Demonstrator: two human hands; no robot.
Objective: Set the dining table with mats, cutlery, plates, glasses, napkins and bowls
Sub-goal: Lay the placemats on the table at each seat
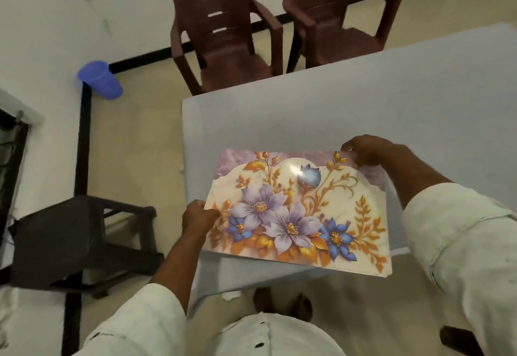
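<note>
Floral mat (pixel 299 210), pinched by left hand (pixel 198 217) and right hand (pixel 363 151), hangs over the bare grey table (pixel 363 98); everything else remains unplaced.

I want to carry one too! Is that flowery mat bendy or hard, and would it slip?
The mat probably holds fairly stiff: gripped only at two edges by the left hand and right hand, it stays nearly flat. It looks thin, so likely light. Its glossy glare suggests a smooth, slightly slippery surface.

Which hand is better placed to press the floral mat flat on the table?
Probably the right hand: it pinches the floral mat at the far edge over the table; the left hand holds the overhanging near corner.
</note>
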